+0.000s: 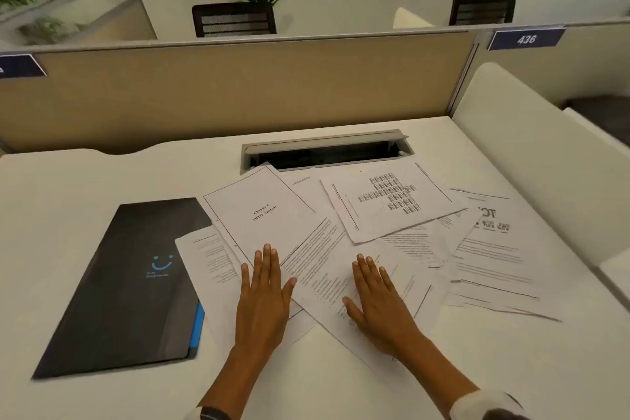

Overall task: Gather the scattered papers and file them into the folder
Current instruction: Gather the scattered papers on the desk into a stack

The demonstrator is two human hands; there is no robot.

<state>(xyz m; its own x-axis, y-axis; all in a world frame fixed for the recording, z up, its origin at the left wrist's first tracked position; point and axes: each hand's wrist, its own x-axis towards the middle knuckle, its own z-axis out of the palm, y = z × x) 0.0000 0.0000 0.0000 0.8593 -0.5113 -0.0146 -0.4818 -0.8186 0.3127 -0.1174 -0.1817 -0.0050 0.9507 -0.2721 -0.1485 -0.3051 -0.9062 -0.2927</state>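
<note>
Several white printed papers (381, 242) lie scattered and overlapping across the middle and right of the white desk (68, 201). One titled sheet (262, 211) sits at the left of the pile; a sheet with a block diagram (388, 201) lies on top at the back. A closed black folder (129, 290) with a blue smile logo lies left of the pile, its right edge under some sheets. My left hand (264, 297) rests flat on the papers near the titled sheet, fingers apart. My right hand (375, 300) lies flat on a text sheet, holding nothing.
An open cable slot (324, 150) is set in the desk behind the papers. A beige partition (221, 92) closes the back, a white divider (531, 147) the right. Plants and chairs stand beyond the partition.
</note>
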